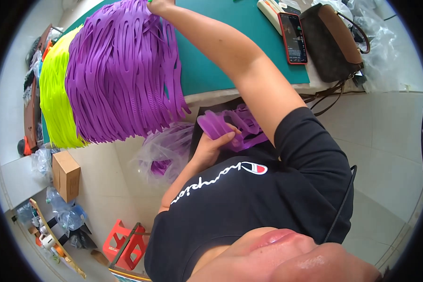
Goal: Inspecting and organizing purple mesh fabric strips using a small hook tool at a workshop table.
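Observation:
In my left hand (212, 144), held close to my chest, is a looped bunch of purple rubber straps (210, 125), with the thumb pressed over it. More loose purple straps (246, 120) lie beside that hand on my lap. My right arm stretches across the table, and my right hand (160, 5) is at the top edge of the picture, by the upper end of a wide row of hanging purple straps (122, 70). These have slits and ridged ends. The right fingers are mostly cut off, so their grip is hidden. Yellow-green straps (56, 94) hang left of the purple row.
The straps drape over the edge of a green-topped table (204, 70). A phone (293, 40) and a brown handbag (331, 44) lie at its right. Below hangs a clear plastic bag (167, 148) with purple straps inside. A cardboard box (66, 175) and red stool (122, 244) stand on the floor.

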The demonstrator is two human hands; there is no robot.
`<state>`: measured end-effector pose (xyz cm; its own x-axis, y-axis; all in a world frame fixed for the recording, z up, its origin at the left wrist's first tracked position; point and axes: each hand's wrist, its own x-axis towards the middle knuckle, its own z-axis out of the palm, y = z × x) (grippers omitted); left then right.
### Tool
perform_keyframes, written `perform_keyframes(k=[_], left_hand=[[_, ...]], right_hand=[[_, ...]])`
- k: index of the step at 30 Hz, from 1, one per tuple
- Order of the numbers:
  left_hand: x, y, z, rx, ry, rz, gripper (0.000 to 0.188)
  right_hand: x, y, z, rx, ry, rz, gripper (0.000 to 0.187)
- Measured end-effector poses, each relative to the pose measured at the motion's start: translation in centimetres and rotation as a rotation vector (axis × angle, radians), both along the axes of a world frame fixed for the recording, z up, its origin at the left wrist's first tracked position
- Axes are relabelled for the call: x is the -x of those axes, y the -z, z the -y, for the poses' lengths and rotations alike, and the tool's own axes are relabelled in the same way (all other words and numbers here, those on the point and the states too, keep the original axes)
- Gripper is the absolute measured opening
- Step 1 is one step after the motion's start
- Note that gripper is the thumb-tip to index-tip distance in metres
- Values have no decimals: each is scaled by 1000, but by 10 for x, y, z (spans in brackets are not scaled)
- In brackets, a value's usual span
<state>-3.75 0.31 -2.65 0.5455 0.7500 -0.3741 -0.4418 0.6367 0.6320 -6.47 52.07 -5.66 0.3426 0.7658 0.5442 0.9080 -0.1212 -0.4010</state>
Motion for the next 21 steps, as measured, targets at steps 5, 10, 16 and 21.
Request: perform_keyframes(k=[5,10,16,21], left_hand=[[18,14,12,97,-336,10,29],[10,-20,-6,-36,-310,-42,53],[-8,-31,1,-299,-334,-173,69],[-20,-27,6,-297,-454,-170,69]], right_hand=[[-55,-120,244,20,-1193,-1072,46],[-183,-127,396,143,-1393,-885,22],[-218,-70,498,337,-927,-1132,38],[-227,-59,522,-11,-1185,-509,71]])
